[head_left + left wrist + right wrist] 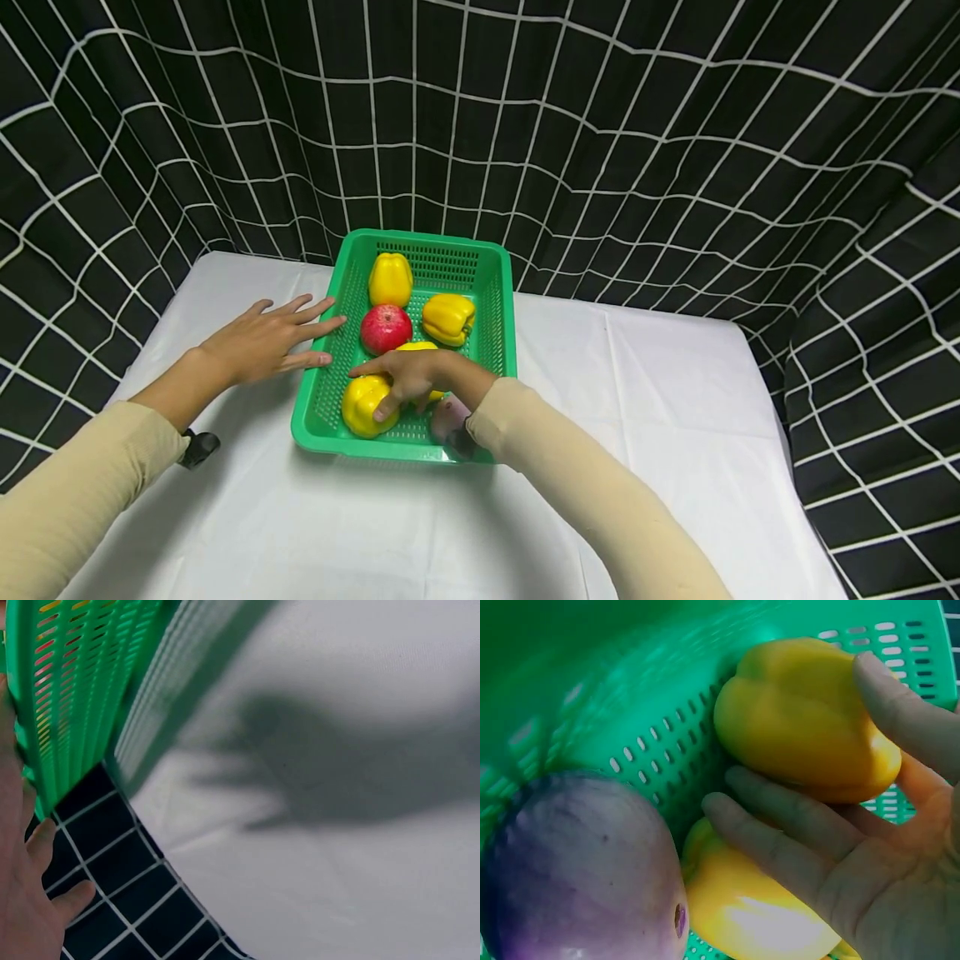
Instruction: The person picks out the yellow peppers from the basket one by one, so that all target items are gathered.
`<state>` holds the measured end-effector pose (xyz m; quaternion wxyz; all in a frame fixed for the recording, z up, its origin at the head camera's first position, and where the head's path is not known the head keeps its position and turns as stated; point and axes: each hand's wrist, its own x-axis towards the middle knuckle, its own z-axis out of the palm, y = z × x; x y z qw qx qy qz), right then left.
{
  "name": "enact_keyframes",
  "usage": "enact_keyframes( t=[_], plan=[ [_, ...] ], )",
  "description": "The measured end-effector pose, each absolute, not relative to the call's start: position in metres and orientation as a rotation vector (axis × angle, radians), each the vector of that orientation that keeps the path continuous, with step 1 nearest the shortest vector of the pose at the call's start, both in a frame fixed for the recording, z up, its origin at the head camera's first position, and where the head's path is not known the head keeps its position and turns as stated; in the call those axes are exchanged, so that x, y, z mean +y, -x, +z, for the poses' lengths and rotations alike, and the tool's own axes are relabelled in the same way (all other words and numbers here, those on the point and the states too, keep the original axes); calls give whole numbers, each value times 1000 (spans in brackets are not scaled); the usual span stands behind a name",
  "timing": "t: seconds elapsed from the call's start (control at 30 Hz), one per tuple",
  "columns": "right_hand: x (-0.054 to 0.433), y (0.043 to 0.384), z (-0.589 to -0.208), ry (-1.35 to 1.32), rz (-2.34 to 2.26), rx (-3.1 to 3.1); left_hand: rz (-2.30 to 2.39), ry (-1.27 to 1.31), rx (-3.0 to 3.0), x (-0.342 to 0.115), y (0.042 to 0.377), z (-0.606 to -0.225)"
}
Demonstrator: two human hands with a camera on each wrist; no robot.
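Inside a green plastic basket (510, 333) my right hand (412, 375) lies over a yellow bell pepper (362, 408) at the near left. The right wrist view shows its thumb against that pepper and the other fingers spread fairly straight along the pepper's side. Another yellow bell pepper (757, 907) sits under the fingers, partly hidden by the hand in the head view. Beside it is a purple eggplant (585, 862), partly covered by the right sleeve in the head view. My left hand (258, 342) has its fingers spread, fingertips at the basket's left rim.
Farther back in the basket are a red pomegranate (386, 329), a yellow bell pepper (390, 279) and another bell pepper (448, 318). A white cloth (645, 400) covers the table. Black curtains with a white grid (525, 125) stand behind and at both sides.
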<state>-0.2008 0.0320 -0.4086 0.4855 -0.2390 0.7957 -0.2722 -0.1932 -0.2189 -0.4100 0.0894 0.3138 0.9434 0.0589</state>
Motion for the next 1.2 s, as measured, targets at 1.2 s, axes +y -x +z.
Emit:
enact_keyframes(
  t=[1.2],
  plan=[
    [77, 180, -364, 939, -526, 2025, 141, -895, 2813, -214, 191, -406]
  ],
)
